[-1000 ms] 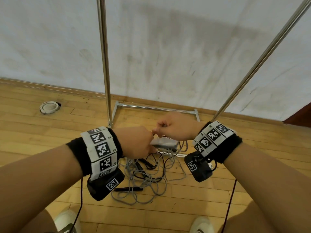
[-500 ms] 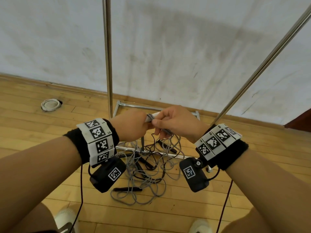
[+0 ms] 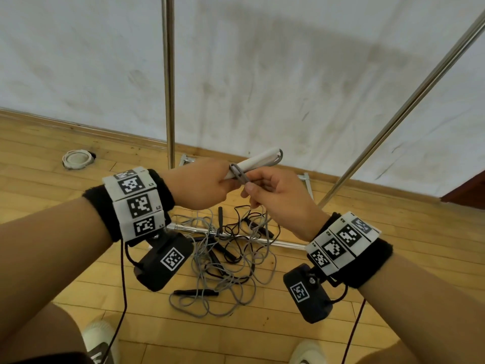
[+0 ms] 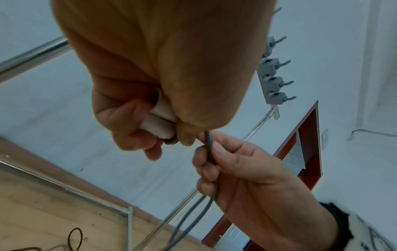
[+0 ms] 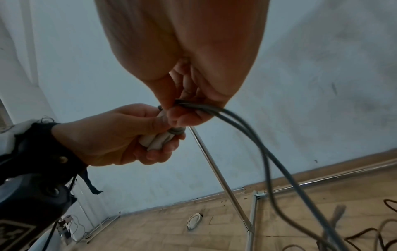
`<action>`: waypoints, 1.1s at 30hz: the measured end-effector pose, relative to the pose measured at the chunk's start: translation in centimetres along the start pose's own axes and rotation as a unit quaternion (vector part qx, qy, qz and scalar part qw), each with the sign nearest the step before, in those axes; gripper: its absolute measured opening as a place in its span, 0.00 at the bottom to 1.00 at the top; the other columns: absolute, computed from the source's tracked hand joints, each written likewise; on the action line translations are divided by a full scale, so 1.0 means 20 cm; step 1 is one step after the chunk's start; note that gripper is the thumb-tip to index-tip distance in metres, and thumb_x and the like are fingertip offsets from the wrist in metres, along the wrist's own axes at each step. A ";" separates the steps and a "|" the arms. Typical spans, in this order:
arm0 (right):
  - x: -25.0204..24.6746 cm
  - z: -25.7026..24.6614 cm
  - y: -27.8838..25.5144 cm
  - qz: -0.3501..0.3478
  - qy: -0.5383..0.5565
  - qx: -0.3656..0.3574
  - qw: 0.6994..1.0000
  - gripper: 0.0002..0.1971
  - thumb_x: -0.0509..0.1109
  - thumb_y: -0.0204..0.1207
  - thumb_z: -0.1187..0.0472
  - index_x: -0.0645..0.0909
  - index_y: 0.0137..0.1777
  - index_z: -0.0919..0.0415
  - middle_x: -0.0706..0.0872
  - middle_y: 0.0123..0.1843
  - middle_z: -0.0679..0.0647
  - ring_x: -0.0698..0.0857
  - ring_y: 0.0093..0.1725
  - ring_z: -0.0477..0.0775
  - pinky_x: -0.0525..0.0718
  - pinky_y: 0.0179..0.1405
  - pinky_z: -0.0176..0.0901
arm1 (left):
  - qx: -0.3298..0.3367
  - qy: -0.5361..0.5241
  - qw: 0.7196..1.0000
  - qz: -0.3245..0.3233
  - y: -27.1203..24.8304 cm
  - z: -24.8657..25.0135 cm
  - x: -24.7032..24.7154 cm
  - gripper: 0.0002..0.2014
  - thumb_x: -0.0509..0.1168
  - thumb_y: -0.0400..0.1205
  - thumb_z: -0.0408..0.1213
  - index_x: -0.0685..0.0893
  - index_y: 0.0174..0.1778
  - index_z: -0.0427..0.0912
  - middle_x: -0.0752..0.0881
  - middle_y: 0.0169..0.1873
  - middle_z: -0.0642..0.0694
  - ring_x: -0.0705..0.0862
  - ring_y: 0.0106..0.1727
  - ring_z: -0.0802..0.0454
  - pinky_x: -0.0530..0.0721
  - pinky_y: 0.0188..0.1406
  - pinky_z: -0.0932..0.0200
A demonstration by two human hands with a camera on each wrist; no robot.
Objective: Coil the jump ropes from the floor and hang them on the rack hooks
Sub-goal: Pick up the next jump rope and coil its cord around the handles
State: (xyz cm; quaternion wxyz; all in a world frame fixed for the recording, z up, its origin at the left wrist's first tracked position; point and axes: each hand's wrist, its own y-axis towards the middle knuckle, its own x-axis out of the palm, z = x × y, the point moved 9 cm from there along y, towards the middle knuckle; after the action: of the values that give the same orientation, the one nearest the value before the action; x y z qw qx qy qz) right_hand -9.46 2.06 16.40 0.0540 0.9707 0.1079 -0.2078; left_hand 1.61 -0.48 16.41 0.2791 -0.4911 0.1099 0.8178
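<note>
Head view: my left hand [image 3: 202, 185] clasps the white handles [image 3: 258, 160] pointing up-right, while my right hand [image 3: 275, 195] pinches grey cord [image 3: 244, 177] just below them.

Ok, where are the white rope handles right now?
In the head view, centre: the white handles are gripped together in the left hand, above the floor tangle, between the rack's poles.
</note>
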 end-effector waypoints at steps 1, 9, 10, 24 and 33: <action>0.00 0.00 -0.01 -0.008 0.010 -0.001 1.000 0.11 0.66 0.82 0.72 0.86 0.53 0.57 0.89 0.39 0.54 0.85 0.35 0.46 0.87 0.39 0.37 | -0.002 -0.017 1.000 0.003 0.00 -0.01 -0.01 0.13 0.57 0.89 0.46 0.78 0.40 0.47 0.88 0.36 0.46 0.82 0.28 0.54 0.82 0.30 0.55; -0.05 0.07 -0.07 -0.016 0.007 -0.017 1.000 0.10 0.71 0.81 0.56 0.91 0.46 0.61 0.86 0.27 0.54 0.75 0.20 0.46 0.72 0.21 0.33 | 0.022 -0.144 0.989 0.000 -0.07 0.07 -0.06 0.10 0.59 0.88 0.45 0.78 0.41 0.51 0.85 0.26 0.62 0.81 0.25 0.66 0.79 0.28 0.69; -0.04 0.07 -0.08 -0.026 -0.008 -0.031 0.999 0.09 0.70 0.82 0.57 0.91 0.49 0.59 0.85 0.27 0.52 0.74 0.21 0.45 0.71 0.23 0.33 | 0.026 -0.152 0.988 -0.010 -0.08 0.08 -0.06 0.10 0.59 0.88 0.44 0.78 0.41 0.50 0.85 0.26 0.61 0.80 0.25 0.66 0.79 0.28 0.70; -0.01 0.22 -0.10 -0.141 -0.051 0.007 0.989 0.12 0.72 0.75 0.46 0.90 0.43 0.53 0.87 0.28 0.48 0.80 0.23 0.41 0.78 0.25 0.31 | 0.075 -0.166 0.975 -0.125 -0.16 0.18 0.05 0.05 0.61 0.88 0.43 0.79 0.46 0.52 0.85 0.32 0.52 0.83 0.30 0.59 0.81 0.32 0.65; 0.02 0.25 -0.08 -0.231 -0.269 -0.030 0.934 0.04 0.73 0.79 0.63 0.88 0.50 0.59 0.85 0.36 0.41 0.82 0.34 0.41 0.79 0.37 0.39 | 0.070 -0.057 0.961 -0.262 -0.23 0.23 0.21 0.10 0.62 0.86 0.44 0.79 0.41 0.46 0.81 0.27 0.55 0.77 0.26 0.59 0.78 0.30 0.63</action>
State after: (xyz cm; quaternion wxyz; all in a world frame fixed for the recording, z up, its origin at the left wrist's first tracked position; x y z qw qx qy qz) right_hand -11.49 2.85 11.63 0.0603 0.8246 0.3171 -0.4646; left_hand -0.66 6.86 15.48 0.5229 -0.4346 0.0188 0.7330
